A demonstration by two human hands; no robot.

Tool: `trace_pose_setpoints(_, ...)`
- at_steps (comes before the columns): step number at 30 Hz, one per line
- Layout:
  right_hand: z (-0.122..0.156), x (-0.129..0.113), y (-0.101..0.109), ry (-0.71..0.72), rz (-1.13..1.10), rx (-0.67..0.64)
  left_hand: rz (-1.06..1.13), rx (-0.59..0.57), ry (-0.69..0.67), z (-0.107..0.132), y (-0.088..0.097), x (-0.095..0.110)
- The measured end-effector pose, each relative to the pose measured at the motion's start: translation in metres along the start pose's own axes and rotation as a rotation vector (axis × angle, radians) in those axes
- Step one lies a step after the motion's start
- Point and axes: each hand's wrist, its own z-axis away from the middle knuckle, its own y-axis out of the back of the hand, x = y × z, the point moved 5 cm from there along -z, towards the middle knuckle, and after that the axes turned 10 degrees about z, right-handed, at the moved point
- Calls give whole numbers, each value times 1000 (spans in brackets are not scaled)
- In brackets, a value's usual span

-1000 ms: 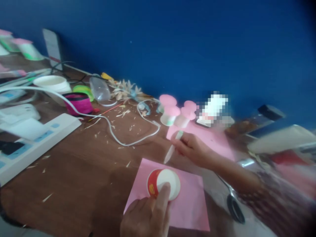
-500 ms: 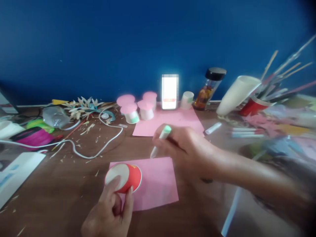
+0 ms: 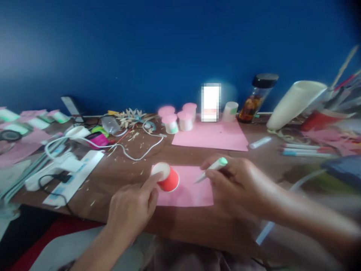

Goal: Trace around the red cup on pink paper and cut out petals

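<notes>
A red paper cup [image 3: 170, 180] stands on a pink paper sheet [image 3: 194, 195], its white round end facing up. My left hand [image 3: 131, 205] steadies the cup, with the index finger on that white end and the other fingers curled by its side. A white marker [image 3: 211, 170] with a green end is pinched in my right hand [image 3: 234, 178]. Its tip points down and left, just over the sheet to the right of the cup; whether it touches the paper I cannot tell.
Behind are a larger pink sheet [image 3: 208, 137], pink-topped cups [image 3: 185, 121], a bright blurred screen [image 3: 211, 103] and a bottle [image 3: 254, 101]. A power strip [image 3: 81, 175] and white cable lie left. Markers [image 3: 307, 150] and a tilted white cup [image 3: 296, 105] are right.
My view has swung left and shows more of the desk. The cup now stands more upright on the sheet. The marker tip has come from the sheet's far edge to over its middle.
</notes>
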Motion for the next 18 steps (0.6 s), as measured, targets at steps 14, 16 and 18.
trace_pose_setpoints(14, 60, -91, -118, 557, 545, -46, 121, -324, -266, -29, 17, -22)
trace_pose_setpoints(16, 55, -94, -135, 553, 628, 11, 143, -319, -278, -29, 16, -23)
trace_pose_setpoints(18, 45, -94, -146, 489, 673, 56, 178, -307, -302, -28, 15, -23)
